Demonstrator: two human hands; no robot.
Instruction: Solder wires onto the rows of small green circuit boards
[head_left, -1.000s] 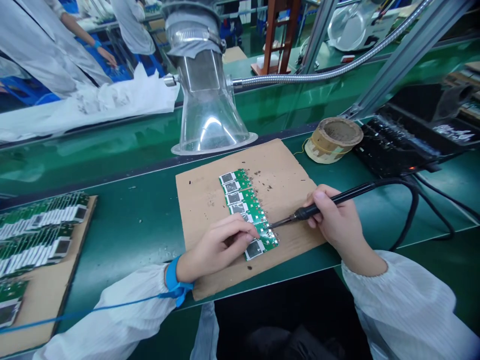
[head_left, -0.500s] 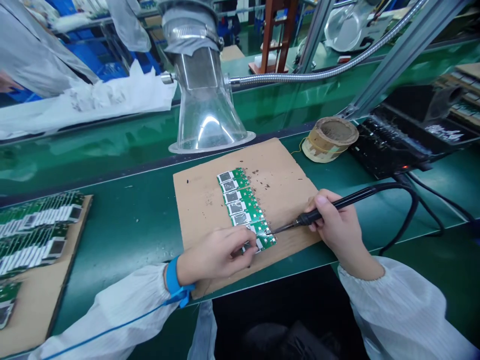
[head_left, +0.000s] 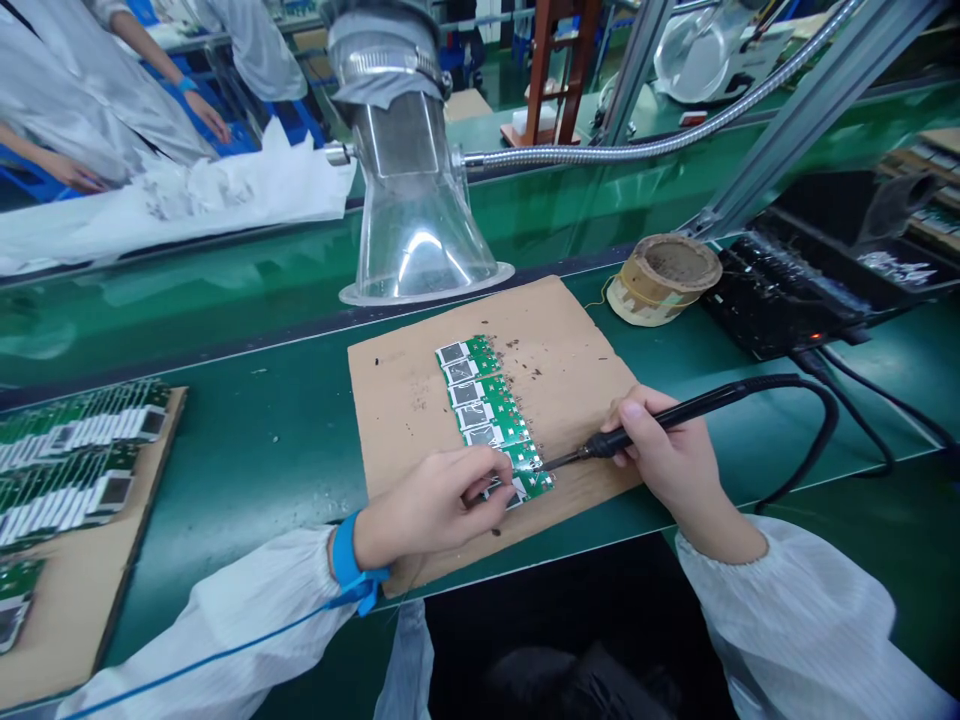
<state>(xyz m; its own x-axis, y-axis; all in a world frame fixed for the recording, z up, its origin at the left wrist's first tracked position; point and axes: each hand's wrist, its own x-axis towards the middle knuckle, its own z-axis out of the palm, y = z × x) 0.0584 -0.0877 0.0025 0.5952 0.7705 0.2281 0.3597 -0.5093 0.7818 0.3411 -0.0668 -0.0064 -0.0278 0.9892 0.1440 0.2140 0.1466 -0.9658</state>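
A row of green circuit boards with grey-and-white modules (head_left: 480, 405) lies on a cardboard sheet (head_left: 405, 400). My right hand (head_left: 664, 445) is wrapped round the black handle of a soldering iron (head_left: 645, 420); the metal tip points left and meets the boards near the row's lower end. Over that same end is my left hand (head_left: 442, 500), wearing a blue wrist strap (head_left: 349, 555), with thumb and fingertips pinched together beside the iron's tip. What the pinch holds is too small to make out.
A clear fume hood (head_left: 424, 245) hangs beyond the cardboard. A solder roll (head_left: 664, 275) and a black tray (head_left: 795, 280) stand at the right. More boards (head_left: 82, 450) lie on cardboard at the left. Across the bench is a person in a pale coat (head_left: 90, 80).
The soldering iron and my right hand have shifted very slightly, with the tip still at the boards. Across the bench, the person's arms and hands have come further into view.
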